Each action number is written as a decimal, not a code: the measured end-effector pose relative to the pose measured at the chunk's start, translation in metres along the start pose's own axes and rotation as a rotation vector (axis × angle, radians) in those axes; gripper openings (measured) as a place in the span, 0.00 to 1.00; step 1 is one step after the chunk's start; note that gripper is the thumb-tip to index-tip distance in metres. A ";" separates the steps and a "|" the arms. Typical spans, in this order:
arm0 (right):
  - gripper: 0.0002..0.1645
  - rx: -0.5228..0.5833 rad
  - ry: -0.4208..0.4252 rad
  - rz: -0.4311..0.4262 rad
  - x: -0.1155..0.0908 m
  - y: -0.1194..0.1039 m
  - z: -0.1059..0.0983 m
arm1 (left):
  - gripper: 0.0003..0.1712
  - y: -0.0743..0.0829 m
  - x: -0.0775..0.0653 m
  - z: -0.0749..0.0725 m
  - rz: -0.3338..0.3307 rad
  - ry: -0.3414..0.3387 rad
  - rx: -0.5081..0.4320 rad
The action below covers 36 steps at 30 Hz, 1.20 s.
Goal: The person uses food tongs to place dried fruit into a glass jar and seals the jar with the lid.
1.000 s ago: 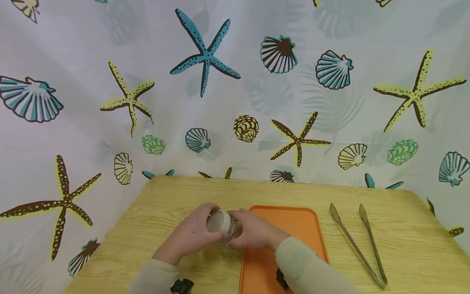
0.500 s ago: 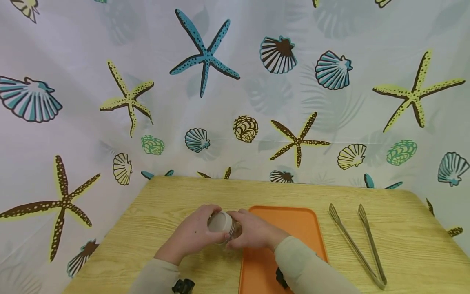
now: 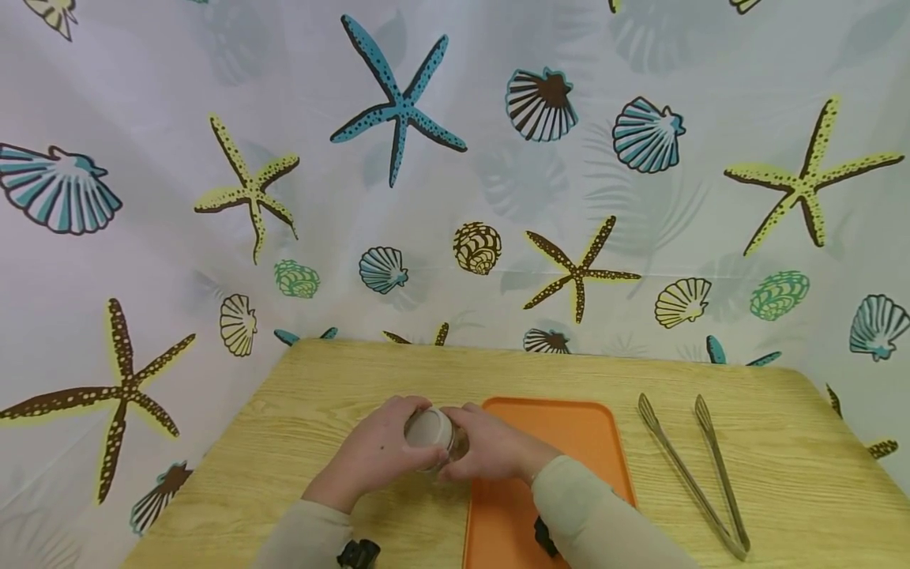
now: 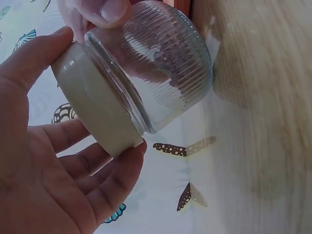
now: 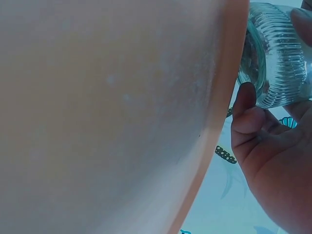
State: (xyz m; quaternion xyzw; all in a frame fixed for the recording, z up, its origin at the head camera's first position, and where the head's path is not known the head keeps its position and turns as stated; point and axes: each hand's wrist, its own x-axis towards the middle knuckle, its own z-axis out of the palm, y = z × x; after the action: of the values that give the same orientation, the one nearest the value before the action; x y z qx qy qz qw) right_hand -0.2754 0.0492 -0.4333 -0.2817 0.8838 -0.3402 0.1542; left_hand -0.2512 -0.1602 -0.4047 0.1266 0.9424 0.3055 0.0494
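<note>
Both hands are on a ribbed clear glass jar, tilted close over the table with its cream lid toward the left. My left hand grips this lid by its edge, thumb on one side and fingers on the other. In the left wrist view, the glass neck shows just beside the lid. My right hand holds the jar's body from the right, covering much of it in the head view. In the right wrist view, the fingers curl against the ribbed glass near the jar's base.
An orange tray lies under the right forearm, its left edge beside the jar. Metal tongs rest spread on the wooden table to the right of the tray. A white curtain printed with shells and starfish hangs behind.
My left hand and the lid have shifted slightly to the right. The right hand has stayed in place on the jar; the tray and tongs have not moved.
</note>
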 end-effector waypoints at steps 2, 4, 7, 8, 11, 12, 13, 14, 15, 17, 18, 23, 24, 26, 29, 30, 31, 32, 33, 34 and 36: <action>0.50 -0.005 -0.001 0.003 0.000 0.000 0.000 | 0.43 0.001 0.000 0.000 -0.007 0.005 0.013; 0.51 -0.011 0.000 0.004 0.000 -0.001 0.000 | 0.43 0.002 -0.001 0.000 -0.015 0.007 0.022; 0.51 -0.018 0.002 0.005 0.000 -0.002 0.000 | 0.44 0.005 -0.001 -0.001 -0.023 0.007 0.031; 0.51 -0.019 0.003 0.004 0.000 -0.002 0.000 | 0.44 0.006 -0.001 -0.001 -0.025 0.005 0.030; 0.51 -0.017 0.003 0.002 -0.001 -0.002 0.000 | 0.44 0.006 -0.002 -0.001 -0.016 -0.001 0.028; 0.51 -0.015 0.002 0.002 -0.002 -0.003 0.000 | 0.44 0.006 -0.002 -0.001 -0.009 -0.004 0.028; 0.51 -0.012 0.003 0.000 -0.002 -0.002 0.000 | 0.43 0.005 -0.002 0.000 0.001 -0.007 0.028; 0.51 -0.013 0.004 -0.002 -0.002 -0.002 0.000 | 0.43 0.005 -0.002 0.000 0.012 -0.009 0.025; 0.51 -0.012 0.003 -0.004 -0.001 -0.001 0.000 | 0.43 0.004 -0.002 0.000 0.027 -0.012 0.025; 0.50 -0.009 0.003 -0.003 0.000 0.001 0.001 | 0.42 0.003 -0.003 0.000 0.059 -0.021 0.019; 0.50 -0.005 0.002 -0.003 0.000 0.002 0.001 | 0.41 0.002 -0.003 0.000 0.077 -0.028 0.015; 0.51 -0.001 -0.002 0.005 0.001 0.005 0.000 | 0.36 -0.003 -0.004 0.002 0.179 -0.062 -0.011; 0.51 -0.002 -0.005 0.005 0.001 0.005 0.000 | 0.35 -0.004 -0.004 0.002 0.203 -0.071 -0.018; 0.51 -0.008 -0.008 0.002 0.002 0.005 0.000 | 0.35 -0.006 -0.004 0.003 0.250 -0.085 -0.030; 0.51 -0.008 -0.014 0.000 0.002 0.005 -0.001 | 0.36 -0.008 -0.004 0.004 0.294 -0.103 -0.054; 0.50 -0.008 -0.015 0.001 0.002 0.005 -0.001 | 0.36 -0.008 -0.004 0.004 0.300 -0.108 -0.059; 0.50 -0.013 -0.015 0.000 0.002 0.005 -0.001 | 0.37 -0.008 -0.003 0.005 0.302 -0.107 -0.064; 0.50 -0.015 -0.015 -0.001 0.001 0.005 -0.001 | 0.38 -0.008 -0.003 0.006 0.297 -0.105 -0.072; 0.50 -0.018 -0.015 0.000 0.001 0.004 -0.001 | 0.40 -0.008 -0.003 0.007 0.285 -0.100 -0.080; 0.50 -0.027 -0.013 -0.001 0.001 0.004 -0.001 | 0.42 -0.007 -0.003 0.007 0.266 -0.093 -0.086; 0.50 -0.043 -0.010 -0.001 0.001 0.004 -0.001 | 0.46 -0.005 -0.003 0.009 0.211 -0.068 -0.100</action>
State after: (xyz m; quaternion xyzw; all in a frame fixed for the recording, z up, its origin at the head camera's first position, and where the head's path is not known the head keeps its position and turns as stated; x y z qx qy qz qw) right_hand -0.2783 0.0516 -0.4353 -0.2868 0.8901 -0.3199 0.1523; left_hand -0.2482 -0.1599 -0.4150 0.2327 0.9053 0.3510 0.0549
